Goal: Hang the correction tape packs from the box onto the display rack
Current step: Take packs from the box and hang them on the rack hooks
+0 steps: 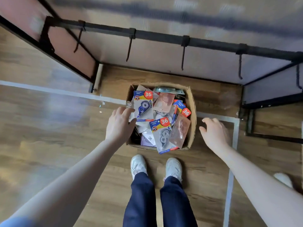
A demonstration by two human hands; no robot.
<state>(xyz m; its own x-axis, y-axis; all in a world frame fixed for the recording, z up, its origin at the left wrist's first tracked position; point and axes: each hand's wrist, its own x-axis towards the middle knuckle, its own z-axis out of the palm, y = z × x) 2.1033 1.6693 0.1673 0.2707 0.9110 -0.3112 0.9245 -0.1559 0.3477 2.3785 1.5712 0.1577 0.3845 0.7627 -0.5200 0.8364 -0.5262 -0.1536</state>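
From the head view, the work is sitting at the pick-up stage: the person is standing over the box point(193, 115) on the floor point(49, 128), and by the look of it the first or next pack is about to be taken out. The box is lying just ahead of the shoes point(139, 164), below the rack point(164, 36), and it is holding a loose heap of packs point(161, 118) facing every way, some showing printed fronts and some plain backs. The hooks point(183, 54) that are showing on the rack's bar are hanging bare, so most of the task seems to be waiting.

The left hand point(118, 123) is reaching in over the box's left edge, fingers loosely bent, its fingertips point(129, 110) touching or pinching the edge of a clear-fronted pack point(143, 106) at the top left of the heap. Whether it is truly gripping that pack I cannot tell; the contact point is small and slightly blurred. The right hand point(213, 133) is hovering just outside the box's right wall, fingers spread and relaxed, holding nothing and touching nothing.

The next move is likely calling for a firm pinch on one pack alone, a lift clear of its neighbours, then turning it so its hang hole is meeting a hook.
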